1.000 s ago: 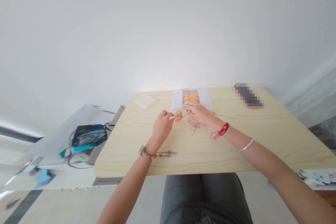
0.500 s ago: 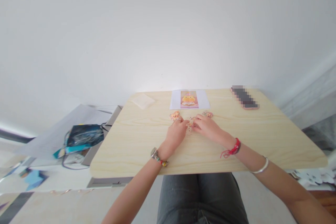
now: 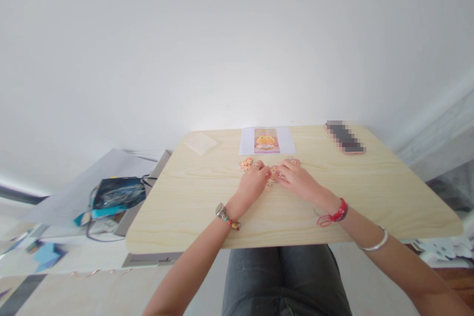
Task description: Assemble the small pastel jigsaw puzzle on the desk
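**Q:** Which step is in hand?

**A:** Fine handling of the small pieces (image 3: 273,174). They lie on the worktop (image 3: 370,187), just on the person's side of the printed sheet (image 3: 265,140). Both hands are at this one pile.

**Q:** State of each grip?

**A:** Left hand (image 3: 253,183): fingers curled, tips drawn together at the pile's left edge. Right hand (image 3: 298,180): fingers bent, tips at the pile's right edge. The two sets of tips nearly meet. The pieces are too small to show whether either grip is pinching one, so that cannot be told.

**Q:** What else lies close by?

**A:** An orange cluster (image 3: 246,163) lies near the sheet's near-left corner, just beyond the left fingertips. A pinkish cluster (image 3: 294,161) lies near the sheet's near-right corner, partly hidden by the right hand.

**Q:** What does a further move call for?

**A:** As a judgement, separating one piece calls for a light two-finger pinch. The other hand would need to steady the pile. Wrists should stay low, so that neither cluster beside the sheet is swept aside.
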A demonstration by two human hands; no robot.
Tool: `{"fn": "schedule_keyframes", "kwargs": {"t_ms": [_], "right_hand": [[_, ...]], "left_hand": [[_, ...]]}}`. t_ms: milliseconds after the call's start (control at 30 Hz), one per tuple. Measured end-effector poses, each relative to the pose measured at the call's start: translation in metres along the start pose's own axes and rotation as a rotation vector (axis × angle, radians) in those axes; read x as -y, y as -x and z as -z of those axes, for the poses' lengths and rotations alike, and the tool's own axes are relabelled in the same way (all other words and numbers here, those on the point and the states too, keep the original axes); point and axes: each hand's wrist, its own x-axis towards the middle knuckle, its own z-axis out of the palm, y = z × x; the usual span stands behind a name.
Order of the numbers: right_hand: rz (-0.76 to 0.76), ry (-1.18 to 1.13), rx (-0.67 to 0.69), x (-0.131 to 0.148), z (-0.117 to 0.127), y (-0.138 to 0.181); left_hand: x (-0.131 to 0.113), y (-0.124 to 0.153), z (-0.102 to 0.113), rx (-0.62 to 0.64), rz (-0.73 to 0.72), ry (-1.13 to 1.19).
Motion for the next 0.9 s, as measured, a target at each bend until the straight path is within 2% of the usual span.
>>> {"fn": "schedule_keyframes", "kwargs": {"t_ms": [233, 367, 500, 700, 833, 900], "right_hand": [[-0.053, -0.073, -0.008, -0.051, 0.016, 0.009], [-0.063, -0.069, 0.034, -0.083, 0.019, 0.003], [-0.061, -0.058, 0.103, -0.103, 0.018, -0.007], [-0.08, -0.032, 0.179, -0.11, 0.014, -0.011], [-0.072, -0.028, 0.213, -0.11, 0.015, -0.009], [-0.083, -0.023, 0.181, -0.109, 0.019, -0.008]], "left_hand": [[-0.02, -0.046, -0.005, -0.022, -0.132, -0.076], [-0.03, -0.077, -0.011, 0.013, -0.131, -0.067], [-0.034, -0.094, -0.016, 0.027, -0.122, -0.069], [-0.029, -0.086, -0.011, 0.035, -0.077, -0.066], [-0.016, -0.064, 0.004, 0.012, -0.04, -0.069], [-0.008, -0.05, 0.013, 0.003, -0.005, -0.071]]}}
